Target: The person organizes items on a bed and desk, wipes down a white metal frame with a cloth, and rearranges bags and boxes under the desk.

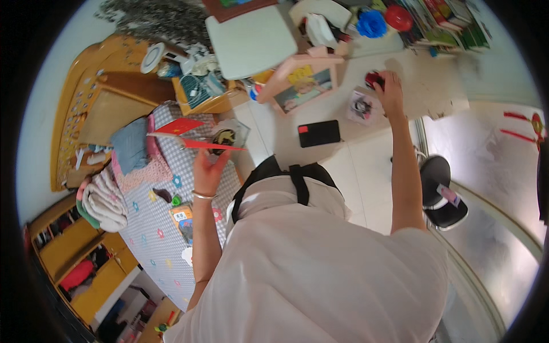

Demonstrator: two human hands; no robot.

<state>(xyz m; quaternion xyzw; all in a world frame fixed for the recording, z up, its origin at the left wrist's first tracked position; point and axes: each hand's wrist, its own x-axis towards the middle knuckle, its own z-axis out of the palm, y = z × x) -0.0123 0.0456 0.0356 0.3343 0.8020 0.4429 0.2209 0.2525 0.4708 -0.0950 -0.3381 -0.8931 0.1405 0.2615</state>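
Observation:
My left hand (210,169) holds small red flags (180,126) with yellow stars, beside the bed. Behind the flags is a dark round object with a gold pattern (224,139), partly hidden. My right hand (389,92) is over the desk, its fingers on a dark red rounded object (374,79), perhaps a computer mouse. Just below that lies a pale box (362,106) with a picture on it. A black phone-like slab (319,133) with a red patch lies near the desk's front edge. Left of the box stands a pink house-shaped photo frame (300,85).
A white chair (253,40) stands beyond the frame. Books (450,25), a blue paper flower (371,23) and a red ball-like object (399,18) are at the back right. The checked bed (150,240) is at left, a black stool (435,176) at right.

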